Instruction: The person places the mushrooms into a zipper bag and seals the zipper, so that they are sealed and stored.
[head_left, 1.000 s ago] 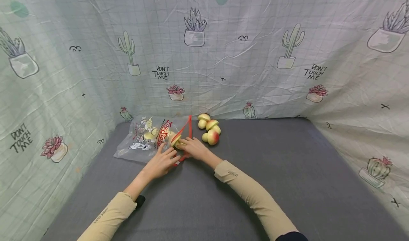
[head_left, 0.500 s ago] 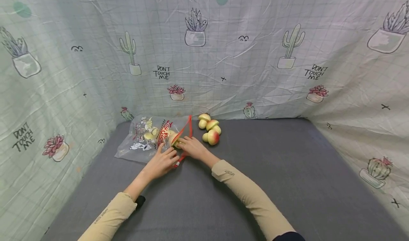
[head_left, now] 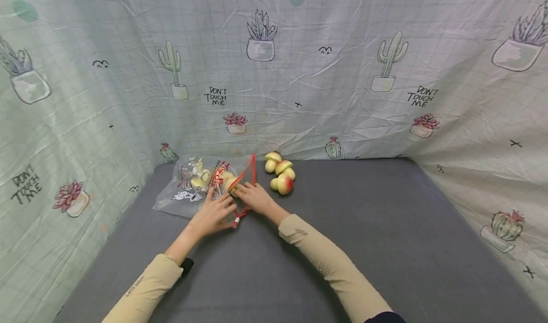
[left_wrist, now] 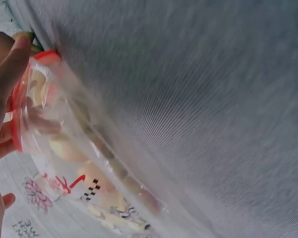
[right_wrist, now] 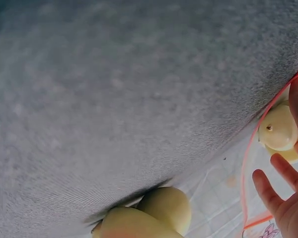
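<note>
A clear zip bag (head_left: 171, 197) with a red mouth strip and Toy Story print lies on its side at the back left of the table. Yellowish toy mushrooms (head_left: 199, 182) show through its plastic. My left hand (head_left: 212, 216) holds the bag at its mouth, with fingers across the red strip (left_wrist: 17, 131) in the left wrist view. Straight fingers of my right hand (head_left: 257, 200) reach into the mouth from the right. There the thumb lies against a toy mushroom (right_wrist: 278, 130) just inside the red strip, while other fingers spread apart.
Three more toy mushrooms (head_left: 283, 184), yellow with reddish patches, lie in a cluster right of the bag mouth. A hanging cactus-print cloth (head_left: 299, 132) walls in the grey table (head_left: 364, 228) at the back and sides. A white zip slider (head_left: 237, 220) sits at the strip's near end.
The toy mushroom at the mouth has gone further left into the bag, pushed by my right hand. My left hand has shifted slightly left, and the mouth strip's near end has moved with it.
</note>
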A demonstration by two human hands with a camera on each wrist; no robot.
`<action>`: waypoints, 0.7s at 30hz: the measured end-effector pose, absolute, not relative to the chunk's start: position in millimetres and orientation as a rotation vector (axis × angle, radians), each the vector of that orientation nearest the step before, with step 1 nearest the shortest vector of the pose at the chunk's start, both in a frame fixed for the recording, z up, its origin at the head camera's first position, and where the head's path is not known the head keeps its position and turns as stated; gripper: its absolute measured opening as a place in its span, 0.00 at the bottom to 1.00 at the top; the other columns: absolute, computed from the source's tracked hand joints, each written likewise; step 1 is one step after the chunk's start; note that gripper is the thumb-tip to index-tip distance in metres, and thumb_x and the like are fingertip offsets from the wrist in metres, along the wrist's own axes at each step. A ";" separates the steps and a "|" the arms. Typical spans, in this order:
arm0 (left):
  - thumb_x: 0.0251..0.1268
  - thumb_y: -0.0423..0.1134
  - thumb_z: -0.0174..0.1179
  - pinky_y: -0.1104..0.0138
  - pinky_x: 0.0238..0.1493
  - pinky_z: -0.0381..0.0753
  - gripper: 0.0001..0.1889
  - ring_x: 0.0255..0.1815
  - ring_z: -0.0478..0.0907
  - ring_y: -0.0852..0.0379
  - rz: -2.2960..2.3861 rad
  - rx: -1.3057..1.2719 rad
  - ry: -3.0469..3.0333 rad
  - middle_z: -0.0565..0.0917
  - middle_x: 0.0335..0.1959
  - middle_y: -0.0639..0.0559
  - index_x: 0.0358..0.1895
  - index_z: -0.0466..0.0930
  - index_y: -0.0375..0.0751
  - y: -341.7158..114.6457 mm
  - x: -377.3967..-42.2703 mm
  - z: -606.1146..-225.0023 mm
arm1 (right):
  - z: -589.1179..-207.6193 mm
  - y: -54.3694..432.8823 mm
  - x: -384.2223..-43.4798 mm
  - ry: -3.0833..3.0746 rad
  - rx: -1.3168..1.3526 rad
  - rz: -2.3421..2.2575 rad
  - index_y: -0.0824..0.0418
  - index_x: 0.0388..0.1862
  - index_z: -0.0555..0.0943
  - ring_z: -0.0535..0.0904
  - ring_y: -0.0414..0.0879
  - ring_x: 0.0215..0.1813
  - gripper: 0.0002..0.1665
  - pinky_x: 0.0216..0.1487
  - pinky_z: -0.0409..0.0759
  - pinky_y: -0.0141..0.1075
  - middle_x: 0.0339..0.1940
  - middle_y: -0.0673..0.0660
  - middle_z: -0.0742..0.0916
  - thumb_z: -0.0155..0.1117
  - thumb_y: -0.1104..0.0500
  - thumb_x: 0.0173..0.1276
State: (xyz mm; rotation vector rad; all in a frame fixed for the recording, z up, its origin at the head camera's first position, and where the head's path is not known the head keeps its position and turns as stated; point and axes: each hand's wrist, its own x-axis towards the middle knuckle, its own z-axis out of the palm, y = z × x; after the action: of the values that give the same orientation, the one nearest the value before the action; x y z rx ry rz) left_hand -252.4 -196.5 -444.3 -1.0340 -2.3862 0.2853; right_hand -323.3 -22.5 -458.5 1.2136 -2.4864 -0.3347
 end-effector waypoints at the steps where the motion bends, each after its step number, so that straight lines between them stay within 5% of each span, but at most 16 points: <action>1: 0.35 0.63 0.64 0.39 0.56 0.57 0.27 0.51 0.72 0.50 0.288 -1.026 -2.396 0.78 0.42 0.49 0.37 0.76 0.50 -197.2 -253.3 -442.1 | -458.7 -23.2 -323.2 -2.494 1.207 -0.345 0.48 0.64 0.63 0.68 0.43 0.58 0.41 0.48 0.75 0.38 0.66 0.46 0.67 0.59 0.38 0.51; 14: 0.31 0.64 0.65 0.39 0.62 0.44 0.28 0.50 0.73 0.48 0.284 -0.980 -2.380 0.79 0.39 0.48 0.35 0.76 0.49 -206.8 -258.9 -428.0 | -457.7 -26.8 -323.4 -2.546 1.148 -0.465 0.44 0.66 0.60 0.65 0.44 0.60 0.39 0.48 0.74 0.38 0.68 0.47 0.64 0.58 0.41 0.54; 21: 0.33 0.64 0.65 0.39 0.60 0.51 0.27 0.52 0.73 0.47 0.332 -0.933 -2.400 0.79 0.40 0.48 0.35 0.75 0.51 -207.7 -256.2 -423.8 | -455.8 -29.7 -322.4 -2.547 1.138 -0.485 0.42 0.66 0.59 0.65 0.43 0.56 0.40 0.45 0.73 0.37 0.62 0.47 0.67 0.58 0.40 0.53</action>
State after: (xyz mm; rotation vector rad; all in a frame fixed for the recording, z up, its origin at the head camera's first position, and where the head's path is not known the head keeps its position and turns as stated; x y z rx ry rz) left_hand -256.2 -207.7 -423.8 -0.9327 -2.4001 0.3323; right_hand -322.4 -29.7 -455.8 1.1376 -2.5474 -0.4855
